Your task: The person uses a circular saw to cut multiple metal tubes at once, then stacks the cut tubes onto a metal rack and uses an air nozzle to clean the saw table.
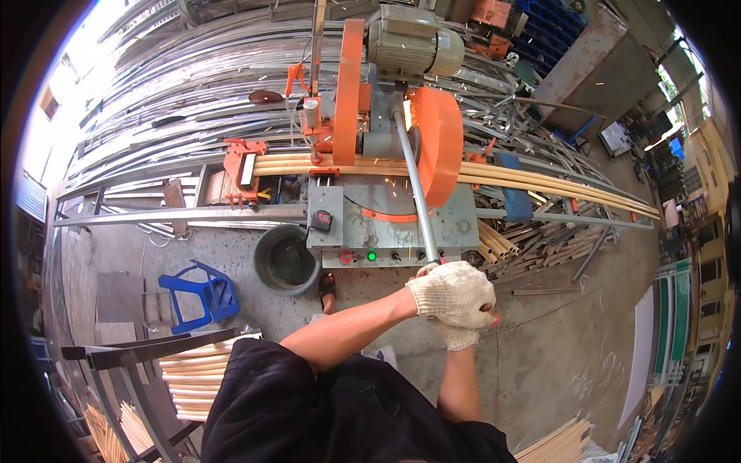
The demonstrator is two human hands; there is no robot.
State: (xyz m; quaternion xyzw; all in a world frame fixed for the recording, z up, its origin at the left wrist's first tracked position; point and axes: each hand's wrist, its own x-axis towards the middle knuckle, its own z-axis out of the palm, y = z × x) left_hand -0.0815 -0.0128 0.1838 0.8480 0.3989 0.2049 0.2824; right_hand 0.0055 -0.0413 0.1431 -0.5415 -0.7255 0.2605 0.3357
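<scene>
Both of my hands wear cream knitted gloves and are closed around the grip end of a long metal lever on an orange-and-grey cut-off saw. My left hand lies on top and covers most of my right hand. Beyond them, the orange blade guard is over a row of tan tubes that runs crosswise through the machine. Orange sparks fly beside the guard. An orange clamp is at the tubes' left end. On the grey machine table sits a tape measure.
A round grey tub and a blue plastic stool stand on the floor at left. Tan tubes are stacked on a rack at lower left. Metal bars lie piled behind the saw, and offcuts at right.
</scene>
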